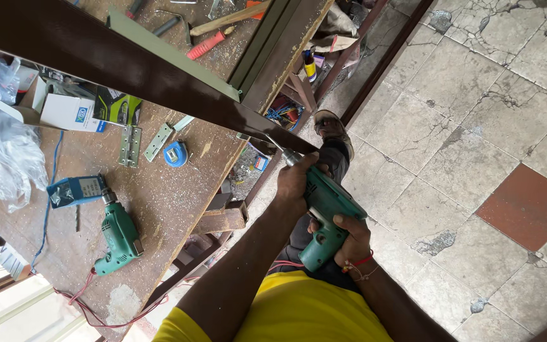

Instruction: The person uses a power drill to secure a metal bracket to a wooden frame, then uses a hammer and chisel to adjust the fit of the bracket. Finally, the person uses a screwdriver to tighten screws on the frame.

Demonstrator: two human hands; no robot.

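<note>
Drilling into dark brown metal bar [159,82]: left hand [295,180] and right hand [349,244] clenched around green electric drill [324,212]; next, steady straight pressure.

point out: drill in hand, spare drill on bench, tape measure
held green drill [325,201], head view, on its body between the hands
second green drill [120,235], head view, on its motor housing
blue tape measure [175,154], head view, on its round case

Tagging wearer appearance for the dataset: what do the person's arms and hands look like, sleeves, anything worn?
Both forearms are bare, no gloves. Left hand has nothing on its wrist. Right hand has a thin red thread band at the wrist, with a second, paler thin band just below it. Short sleeves of a bright yellow shirt end at the upper arms. No rings or watch visible.
</note>
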